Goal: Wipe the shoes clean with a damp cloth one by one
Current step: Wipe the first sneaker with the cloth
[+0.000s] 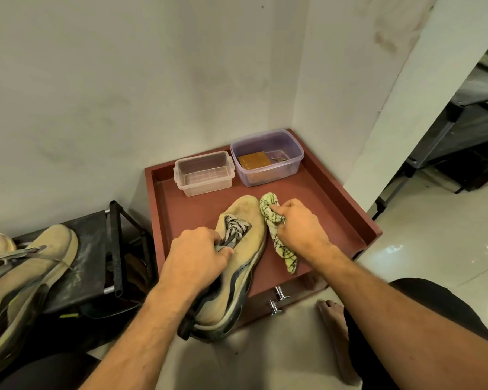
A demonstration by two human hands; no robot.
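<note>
Tan shoe (pixel 245 235) overhanging tray (pixel 347 209) edge

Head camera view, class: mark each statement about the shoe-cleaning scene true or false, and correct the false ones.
1. The left hand grips the shoe near its laces. True.
2. The right hand holds a brush. False: it holds a green patterned cloth against the shoe's side.
3. Both plastic containers look empty. False: the purple-tinted container holds a brown block; the clear container looks empty.
4. A second shoe rests on the black rack to the left. True.
5. The containers sit at the near edge of the red tray. False: they sit at its far edge, by the wall.
</note>
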